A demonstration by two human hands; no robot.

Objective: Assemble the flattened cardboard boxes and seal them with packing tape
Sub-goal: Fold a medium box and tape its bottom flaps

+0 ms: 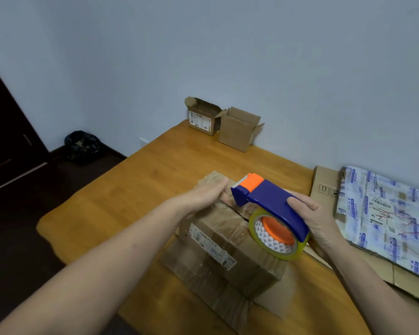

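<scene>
Head view, looking down over the wooden table [136, 180] I work at. Against its right edge lies the stack of flattened cartons [382, 213], the top one wrapped in blue-printed tape and bearing a shipping label; I judge these are yet to be assembled.

In the middle of the table, toward the near edge, stands the cardboard box [228, 247] I am on now. It is brown and worn, banded with old clear tape, with a white label on its left side. Its top flaps are folded down, but a dark seam between them shows unsealed, so taping looks about to start rather than finished.

At the far edge, by the wall, two small boxes [237, 130] stand erected side by side with top flaps open; whether their bottoms are taped I cannot tell.

My right hand [317, 218] is wrapped round the handle of the blue and orange tape dispenser [269, 201], held just over the seam, its clear roll [276, 238] near me and its cutter pointing away. My left hand [203, 193] lies flat, fingers straight, pressing the flaps down at the box's far end.
</scene>
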